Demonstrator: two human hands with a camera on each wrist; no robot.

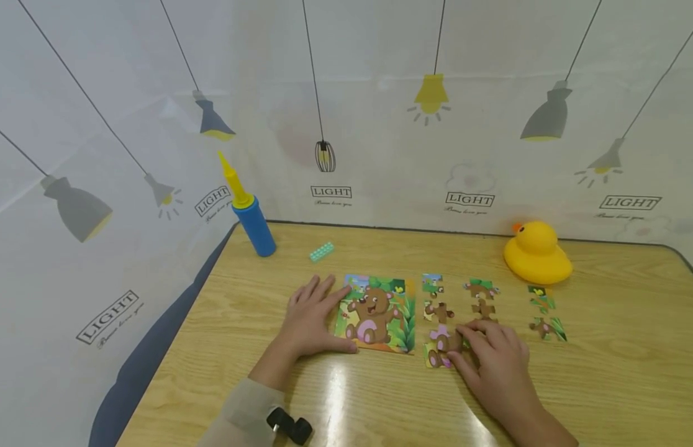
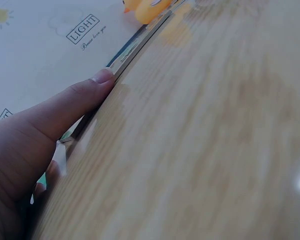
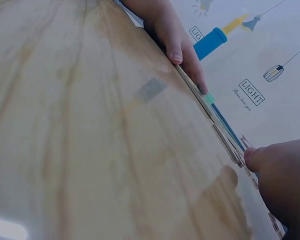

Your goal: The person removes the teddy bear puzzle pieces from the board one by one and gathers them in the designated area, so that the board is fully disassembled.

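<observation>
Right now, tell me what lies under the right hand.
The right hand rests on loose bear puzzle pieces on the wooden table. Whatever lies beneath its palm is covered.

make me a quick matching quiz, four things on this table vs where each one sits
Things:
1. duck
2. pump
3. bear picture
4. green block

Places:
A. back left, by the wall
B. under the left hand's fingers
C. back right
D. just right of the pump

Pairs: 1-C, 2-A, 3-B, 4-D
</observation>
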